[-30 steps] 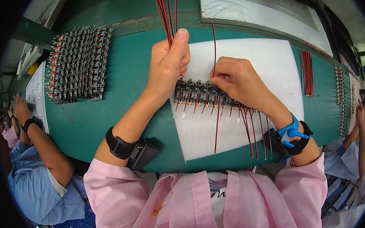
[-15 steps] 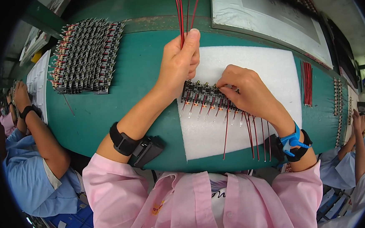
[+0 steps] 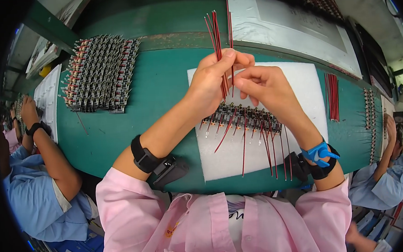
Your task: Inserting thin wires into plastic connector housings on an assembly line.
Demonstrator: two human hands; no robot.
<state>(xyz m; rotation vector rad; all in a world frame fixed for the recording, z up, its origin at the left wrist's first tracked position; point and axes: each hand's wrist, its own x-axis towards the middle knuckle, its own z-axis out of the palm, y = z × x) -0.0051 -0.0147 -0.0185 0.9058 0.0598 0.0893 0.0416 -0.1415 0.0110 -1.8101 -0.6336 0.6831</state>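
Observation:
My left hand [image 3: 210,81] is closed around a bundle of thin red-and-black wires [image 3: 216,37] that stand upright from the fist. Close beside it, the thumb and forefinger of my right hand [image 3: 267,88] pinch a single red-and-black wire [image 3: 230,29] standing slightly apart from the bundle. Below both hands, a row of small black components [image 3: 244,115] with metal pins lies on a white foam sheet [image 3: 217,164]. Several red-and-black wires [image 3: 267,152] trail from this row toward me. The right hand hides part of the row's far side.
A stacked block of similar components [image 3: 100,74] stands at the left on the green table [image 3: 163,105]. More wires [image 3: 332,97] lie right of the foam, with a component strip [image 3: 370,115] beyond. A white-framed panel [image 3: 292,32] borders the back. People in blue sit on both sides.
My right hand has moved up and left from the component row to the wires at my left hand. One more wire now trails from the row's left part. The view has shifted slightly.

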